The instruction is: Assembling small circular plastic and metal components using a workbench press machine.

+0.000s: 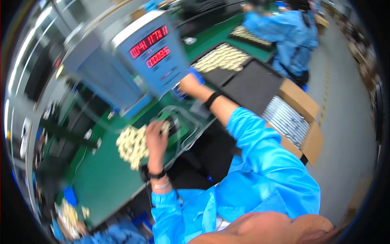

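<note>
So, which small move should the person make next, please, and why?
Perhaps the left hand should gather a few pale pieces, because it is right at their pile, while the right hand is up by the display's lower corner.

Single view: left one of two side-by-side fisheye cameras on person's head. Looks steeply down and ahead over wearer's own body. Nearest lens: right sleeve [264,150] and left sleeve [166,213], both reaching up from lower part of picture. Left hand [156,138] and right hand [189,84] at middle range, left of centre. Desk [93,183] runs slantwise, lower left to upper right. Farther off: co-worker [290,38] at upper right, grey floor [343,126] along right side. Dark round rim cuts corners; straight edges bow; parts blurred.
</note>
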Tool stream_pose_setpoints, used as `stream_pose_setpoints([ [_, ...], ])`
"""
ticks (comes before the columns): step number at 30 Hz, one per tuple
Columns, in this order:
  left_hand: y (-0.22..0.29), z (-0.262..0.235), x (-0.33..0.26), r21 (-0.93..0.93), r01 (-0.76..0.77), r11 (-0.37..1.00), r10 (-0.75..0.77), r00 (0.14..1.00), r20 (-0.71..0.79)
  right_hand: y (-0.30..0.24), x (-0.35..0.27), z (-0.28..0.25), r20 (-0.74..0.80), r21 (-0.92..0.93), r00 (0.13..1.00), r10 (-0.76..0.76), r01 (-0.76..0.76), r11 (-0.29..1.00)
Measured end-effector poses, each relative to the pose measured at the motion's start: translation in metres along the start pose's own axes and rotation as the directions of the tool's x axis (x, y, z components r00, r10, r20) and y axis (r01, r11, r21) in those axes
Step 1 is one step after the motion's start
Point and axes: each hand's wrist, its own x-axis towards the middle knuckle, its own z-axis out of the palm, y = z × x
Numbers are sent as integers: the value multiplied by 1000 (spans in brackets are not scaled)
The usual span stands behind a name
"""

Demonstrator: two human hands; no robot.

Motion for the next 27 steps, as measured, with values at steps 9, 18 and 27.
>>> stream_pose_setpoints([
  [9,7,-19,-43,267,16,964,9,996,-91,17,-17,-40,-36,-39,998,61,-62,997],
  [18,-25,-24,-94,407,147,902,-83,982,-170,7,-47,-81,-86,546,976,198,-121,829],
  [27,-23,-20,-109,459,178,871,-70,968,-241,3,-43,-66,-200,141,977,69,-40,989],
])
